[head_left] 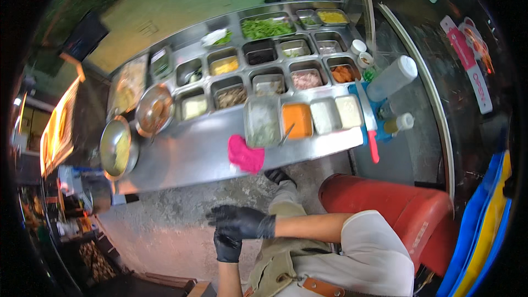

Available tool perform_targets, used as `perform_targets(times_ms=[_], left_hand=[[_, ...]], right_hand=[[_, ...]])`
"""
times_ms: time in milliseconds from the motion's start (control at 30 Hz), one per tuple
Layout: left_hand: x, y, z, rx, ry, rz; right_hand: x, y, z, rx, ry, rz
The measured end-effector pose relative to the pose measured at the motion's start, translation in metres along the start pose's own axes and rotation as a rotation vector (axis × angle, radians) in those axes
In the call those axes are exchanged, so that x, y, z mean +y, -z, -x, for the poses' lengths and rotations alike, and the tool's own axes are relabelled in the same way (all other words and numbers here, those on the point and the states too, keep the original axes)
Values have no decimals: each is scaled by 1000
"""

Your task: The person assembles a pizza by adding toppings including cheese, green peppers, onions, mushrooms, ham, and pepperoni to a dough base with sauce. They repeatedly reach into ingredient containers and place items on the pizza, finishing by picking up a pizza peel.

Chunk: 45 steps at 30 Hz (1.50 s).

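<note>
Both my hands wear black gloves and meet in front of my apron, away from the counter. My right hand (240,222) lies across my left hand (227,246), its fingers stretched out to the left. The left hand comes up from below, and its fingers are mostly hidden behind the right one. I see nothing held between them. Closest on the steel counter (184,157) is a bright pink cloth (246,154), crumpled at the front edge beside a pale metal tub (262,122).
Several steel pans hold toppings, among them leafy greens (268,26) and orange sauce (297,121). A red-handled knife (369,124) lies right, near a squeeze bottle (392,78). Metal bowls (119,148) stand left. A red gas cylinder (388,212) is close on my right.
</note>
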<state>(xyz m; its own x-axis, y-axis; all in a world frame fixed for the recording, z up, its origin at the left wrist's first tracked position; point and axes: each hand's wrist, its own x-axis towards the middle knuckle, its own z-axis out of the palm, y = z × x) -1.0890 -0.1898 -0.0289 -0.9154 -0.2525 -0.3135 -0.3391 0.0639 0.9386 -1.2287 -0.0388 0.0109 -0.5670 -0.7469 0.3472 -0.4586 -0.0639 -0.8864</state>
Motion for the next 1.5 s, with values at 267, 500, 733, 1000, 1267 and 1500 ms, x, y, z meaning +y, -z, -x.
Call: perform_targets(times_ms=[267, 500, 733, 1000, 1267, 1500], left_hand=[[14, -12, -98, 181, 738, 674], [-82, 50, -47, 220, 1017, 371], [-106, 70, -13, 86, 987, 164], [-66, 21, -37, 204, 1061, 112], [-57, 12, -36, 217, 1031, 86], [-84, 27, 3, 101, 1044, -75]], right_hand=[[277, 454, -57, 601, -705, 590], [441, 551, -95, 308, -872, 872], [513, 523, -115, 417, -993, 871], [471, 517, -132, 165, -1194, 733], [508, 546, -107, 111, -1036, 867], [488, 562, -88, 256, -1034, 868]])
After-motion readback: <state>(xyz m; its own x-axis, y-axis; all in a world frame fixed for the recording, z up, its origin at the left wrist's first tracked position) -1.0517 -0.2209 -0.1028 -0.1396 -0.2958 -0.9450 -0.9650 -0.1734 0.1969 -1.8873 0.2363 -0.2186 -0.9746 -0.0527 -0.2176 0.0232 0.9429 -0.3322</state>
